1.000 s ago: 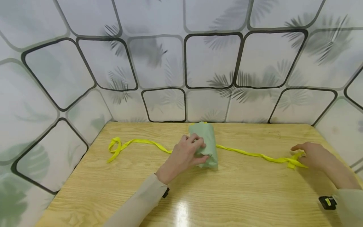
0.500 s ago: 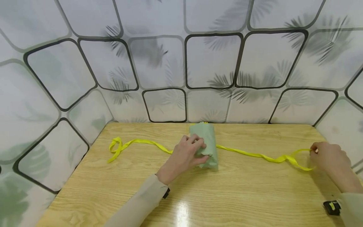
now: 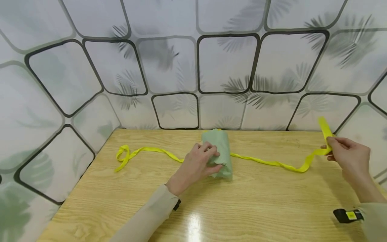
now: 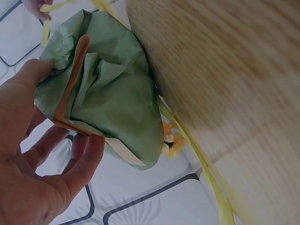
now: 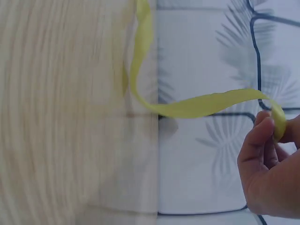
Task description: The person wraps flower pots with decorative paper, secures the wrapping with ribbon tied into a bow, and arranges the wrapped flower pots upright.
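Observation:
A green wrapped package lies at the middle of the table near its back edge. My left hand grips it from the left, thumb at the near side and fingers over the top. In the left wrist view the package shows folded wrapping and a brown strip along a crease. A yellow ribbon runs out from both sides of the package, apparently passing under it. My right hand pinches the ribbon near its right end, lifted above the table; the free tip sticks up past the fingers.
The ribbon's left end lies curled in a loop on the wooden table. Orange-yellow flowers show beyond the package in the left wrist view. A patterned curtain stands along the table's back and sides.
My right hand took hold of the ribbon's right end, drew it right, then raised it off the table, uncurling it. My left hand and the package stayed in place.

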### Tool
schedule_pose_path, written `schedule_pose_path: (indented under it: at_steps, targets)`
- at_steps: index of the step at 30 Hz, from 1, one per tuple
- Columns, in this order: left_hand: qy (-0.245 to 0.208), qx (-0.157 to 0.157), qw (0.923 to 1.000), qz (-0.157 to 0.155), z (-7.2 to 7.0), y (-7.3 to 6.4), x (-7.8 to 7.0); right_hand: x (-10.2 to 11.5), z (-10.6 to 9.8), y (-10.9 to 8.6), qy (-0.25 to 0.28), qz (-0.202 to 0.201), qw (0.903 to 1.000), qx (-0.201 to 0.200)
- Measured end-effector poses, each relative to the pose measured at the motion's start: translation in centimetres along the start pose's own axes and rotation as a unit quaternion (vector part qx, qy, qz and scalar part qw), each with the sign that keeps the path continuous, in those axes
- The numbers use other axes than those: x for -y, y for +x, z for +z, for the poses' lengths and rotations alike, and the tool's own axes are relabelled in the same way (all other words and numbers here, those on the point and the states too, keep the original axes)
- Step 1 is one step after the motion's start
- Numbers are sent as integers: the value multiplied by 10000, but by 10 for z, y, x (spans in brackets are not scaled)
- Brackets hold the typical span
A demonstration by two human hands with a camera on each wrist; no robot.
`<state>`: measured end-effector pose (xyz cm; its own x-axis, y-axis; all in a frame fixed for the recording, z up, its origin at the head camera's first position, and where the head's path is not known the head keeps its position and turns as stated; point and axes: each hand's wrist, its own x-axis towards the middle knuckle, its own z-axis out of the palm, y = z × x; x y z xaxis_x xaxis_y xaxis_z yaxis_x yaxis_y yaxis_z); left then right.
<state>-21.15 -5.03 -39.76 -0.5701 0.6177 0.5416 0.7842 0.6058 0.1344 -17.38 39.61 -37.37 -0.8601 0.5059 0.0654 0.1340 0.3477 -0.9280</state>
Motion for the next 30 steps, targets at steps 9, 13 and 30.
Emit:
schedule_pose_path:
  at_steps: [9, 13, 30]
  targets:
    - [-281, -94, 9995, -105, -1, -2, -1, 6, 50, -18, -163, -1304, 9872, 904]
    - [-133, -95, 9999, -45, -1, -2, -1, 15, 79, -26, -359, -1552, 9801, 1186]
    - [-81, 38, 9999, -85, -3, -3, -1, 59, 189, -36, -693, -2754, 9485, 1402]
